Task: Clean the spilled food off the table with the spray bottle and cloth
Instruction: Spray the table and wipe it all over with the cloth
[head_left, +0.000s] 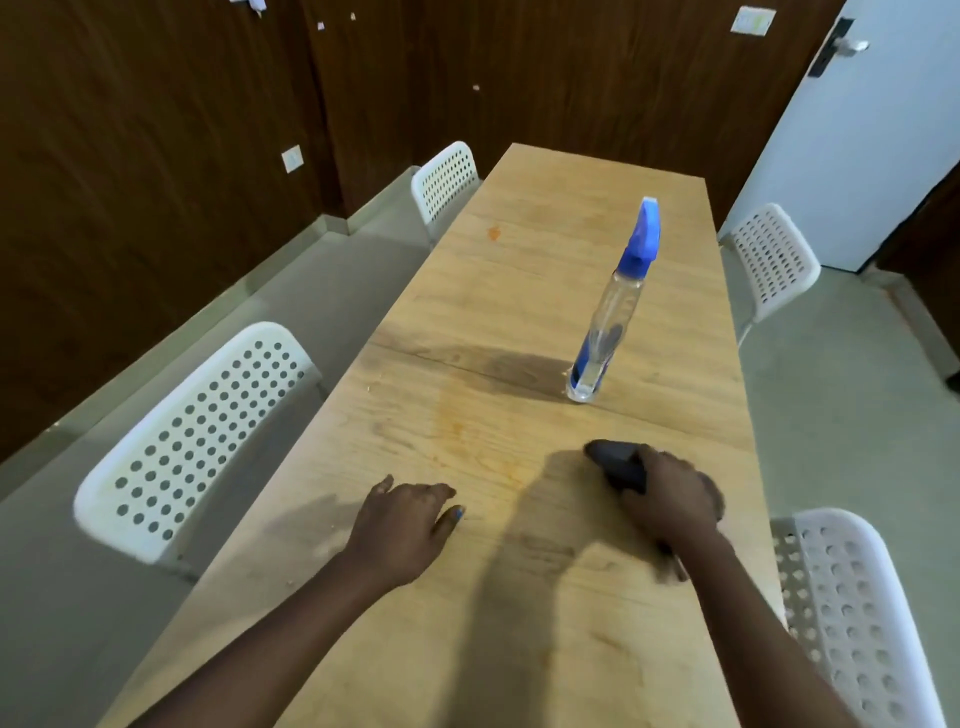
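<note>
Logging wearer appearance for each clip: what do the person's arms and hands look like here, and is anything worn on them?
Both forearms are bare right up to the bottom edge of the picture: no sleeves, gloves, watch or bracelets show. The left hand has blue polish on its thumbnail. No rings are visible on the left hand or the right hand, whose nails are not visible.

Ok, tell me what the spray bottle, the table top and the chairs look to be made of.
Spray bottle: clear glossy plastic, since the table shows through it, with an opaque blue plastic head. Table: pale wood or wood-look laminate, matt, with visible grain and seams; which one cannot be told. Chairs: white moulded plastic, probably, with smooth backs pierced by rows of round holes.
</note>
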